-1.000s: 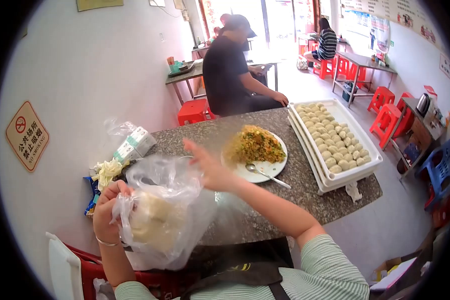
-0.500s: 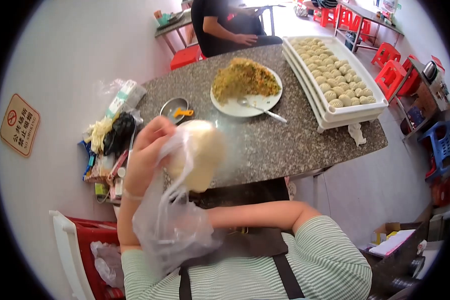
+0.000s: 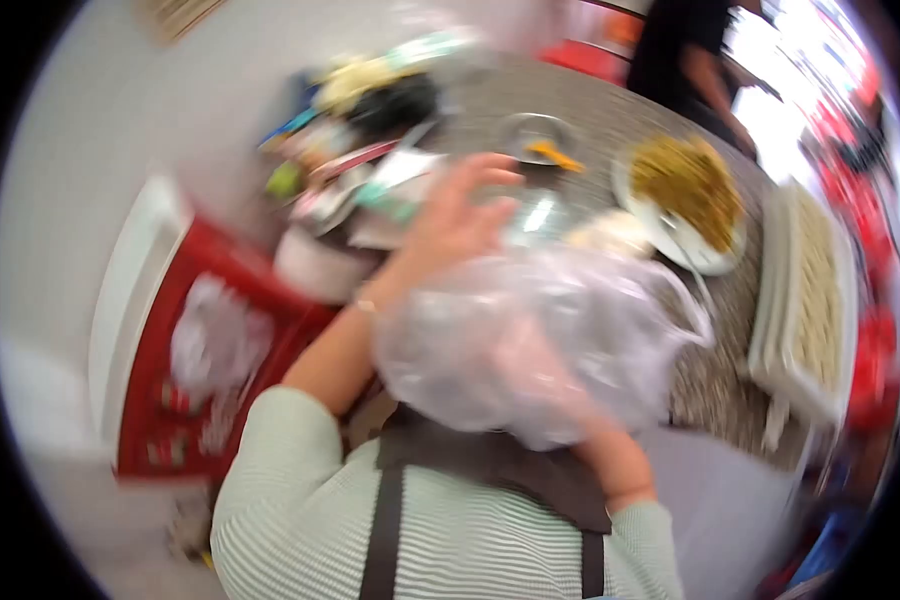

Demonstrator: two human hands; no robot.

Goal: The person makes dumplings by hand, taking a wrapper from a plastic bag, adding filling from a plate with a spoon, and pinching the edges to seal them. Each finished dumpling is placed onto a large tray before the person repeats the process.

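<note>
A clear plastic bag (image 3: 610, 310) spreads across the middle of the view in front of my apron. My left hand (image 3: 465, 215) is at the bag's upper left edge, its fingers apart and holding nothing. Behind or inside the thin plastic is my right hand (image 3: 535, 365), blurred, its fingers not clear. Pale dough (image 3: 610, 235) lies on the counter just beyond the bag. Past it stands a white plate (image 3: 705, 262) of yellow-green filling with a spoon (image 3: 685, 255). A metal bowl (image 3: 535, 125) with an orange tool (image 3: 555, 155) sits farther back.
Stacked white trays (image 3: 785, 290) of dumplings stand on the right of the stone counter (image 3: 595, 90). Bags and packets (image 3: 395, 105) crowd its left end. A red crate (image 3: 195, 350) holding a plastic bag is at the lower left. A person in black (image 3: 680, 65) sits beyond the counter.
The view has swung left. The dough has left my left hand and lies on the counter. That hand has opened, and the bag has spread out over my right hand.
</note>
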